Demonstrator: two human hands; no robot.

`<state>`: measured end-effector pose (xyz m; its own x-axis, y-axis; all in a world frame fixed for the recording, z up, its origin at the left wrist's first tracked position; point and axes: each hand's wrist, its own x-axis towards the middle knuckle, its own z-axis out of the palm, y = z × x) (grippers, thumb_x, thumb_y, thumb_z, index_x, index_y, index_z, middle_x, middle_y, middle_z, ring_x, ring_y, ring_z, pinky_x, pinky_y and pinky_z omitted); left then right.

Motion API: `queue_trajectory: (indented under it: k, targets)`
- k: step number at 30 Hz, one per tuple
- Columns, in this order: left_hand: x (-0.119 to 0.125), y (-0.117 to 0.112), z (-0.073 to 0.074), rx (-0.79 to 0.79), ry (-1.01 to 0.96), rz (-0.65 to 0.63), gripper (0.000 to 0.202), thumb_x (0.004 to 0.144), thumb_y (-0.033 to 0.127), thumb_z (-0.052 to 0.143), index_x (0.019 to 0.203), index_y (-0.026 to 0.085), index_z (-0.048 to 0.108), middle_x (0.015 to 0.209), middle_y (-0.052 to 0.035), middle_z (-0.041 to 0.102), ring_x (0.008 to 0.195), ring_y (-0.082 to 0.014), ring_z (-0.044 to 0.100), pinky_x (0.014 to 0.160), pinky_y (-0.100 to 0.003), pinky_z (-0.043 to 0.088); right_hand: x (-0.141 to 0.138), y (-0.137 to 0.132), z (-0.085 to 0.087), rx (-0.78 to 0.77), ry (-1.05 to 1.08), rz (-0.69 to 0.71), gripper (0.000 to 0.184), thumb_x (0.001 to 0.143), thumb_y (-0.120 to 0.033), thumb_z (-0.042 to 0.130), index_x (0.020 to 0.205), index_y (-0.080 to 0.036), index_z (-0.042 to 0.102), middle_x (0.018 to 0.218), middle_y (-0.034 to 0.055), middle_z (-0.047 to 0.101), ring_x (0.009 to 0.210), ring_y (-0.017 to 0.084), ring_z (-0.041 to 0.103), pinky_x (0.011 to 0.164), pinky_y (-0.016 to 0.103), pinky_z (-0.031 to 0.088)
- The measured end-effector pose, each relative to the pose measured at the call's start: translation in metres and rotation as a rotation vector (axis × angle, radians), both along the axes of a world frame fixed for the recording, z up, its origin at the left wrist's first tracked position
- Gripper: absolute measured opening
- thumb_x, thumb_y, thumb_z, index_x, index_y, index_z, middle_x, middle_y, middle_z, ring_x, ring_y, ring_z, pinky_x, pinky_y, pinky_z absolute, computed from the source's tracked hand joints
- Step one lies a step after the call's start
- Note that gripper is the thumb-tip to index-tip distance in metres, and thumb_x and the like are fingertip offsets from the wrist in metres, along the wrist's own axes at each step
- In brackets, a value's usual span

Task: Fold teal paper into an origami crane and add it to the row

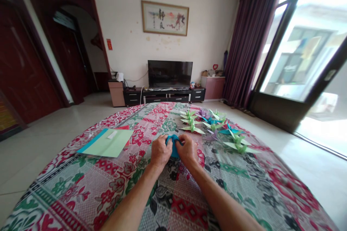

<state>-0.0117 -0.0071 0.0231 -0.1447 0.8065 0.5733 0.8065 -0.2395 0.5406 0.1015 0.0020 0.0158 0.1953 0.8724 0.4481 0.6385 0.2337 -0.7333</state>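
Observation:
A small piece of folded blue paper is held between my two hands, just above the middle of the patterned tablecloth. My left hand pinches its left side, and my right hand grips its right side with thumb and fingers closed. Parts of the paper are hidden behind the fingers. Beyond my right hand stand several folded paper cranes in green, purple and blue, among them a green crane and a blue crane. To the left lies a stack of coloured paper sheets, light green on top.
The round table carries a floral tablecloth. A small white scrap rests on the paper stack. Past the table's far edge are a television on a low black cabinet, a purple curtain and a glass door.

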Motion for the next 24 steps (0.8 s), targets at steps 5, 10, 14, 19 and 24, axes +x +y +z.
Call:
queue_trajectory:
  k: [5,10,14,19,24]
  targets:
    - [0.0022,0.0002,-0.0008,0.007,0.003,-0.024,0.018,0.078,0.02,0.051,0.063,0.016,0.06,0.063,-0.0022,0.061,0.059,-0.0115,0.052,0.058,-0.023,0.034,0.0032,0.0032,-0.0027,0.028,-0.006,-0.015,0.013,0.065,-0.026,0.052,0.068,-0.019,0.062,0.066,0.0023,0.064,0.062,0.016,0.055,0.062,0.026,0.041]
    - [0.003,0.0018,-0.0032,0.017,0.003,-0.02,0.019,0.079,0.02,0.05,0.063,0.016,0.06,0.064,-0.0028,0.061,0.059,-0.0121,0.054,0.059,-0.023,0.035,0.0033,0.0045,-0.0023,0.047,-0.021,-0.036,0.012,0.064,-0.026,0.052,0.065,-0.019,0.061,0.064,0.0017,0.062,0.059,0.015,0.053,0.059,0.025,0.039]
    - [0.0037,-0.0005,-0.0012,0.029,-0.007,-0.013,0.018,0.078,0.019,0.051,0.064,0.015,0.06,0.065,-0.0039,0.062,0.062,-0.0131,0.055,0.061,-0.023,0.036,0.0019,0.0035,-0.0023,0.067,-0.037,-0.019,0.013,0.064,-0.028,0.052,0.063,-0.018,0.061,0.063,0.0018,0.062,0.058,0.015,0.053,0.058,0.025,0.039]
    - [0.003,-0.0026,-0.0003,0.035,-0.019,-0.027,0.016,0.078,0.018,0.051,0.065,0.016,0.061,0.066,-0.0036,0.063,0.064,-0.0135,0.057,0.061,-0.022,0.037,0.0013,0.0018,-0.0057,0.041,-0.002,0.006,0.015,0.066,-0.03,0.054,0.068,-0.018,0.063,0.069,0.0028,0.064,0.062,0.016,0.056,0.06,0.026,0.041]
    - [0.0001,0.0007,-0.0064,0.036,-0.03,-0.034,0.017,0.079,0.02,0.05,0.067,0.017,0.061,0.066,-0.0035,0.062,0.063,-0.0137,0.057,0.062,-0.023,0.037,0.0025,-0.0005,-0.0096,0.041,0.034,0.039,0.017,0.066,-0.029,0.055,0.075,-0.018,0.065,0.074,0.0035,0.065,0.067,0.017,0.059,0.064,0.028,0.045]
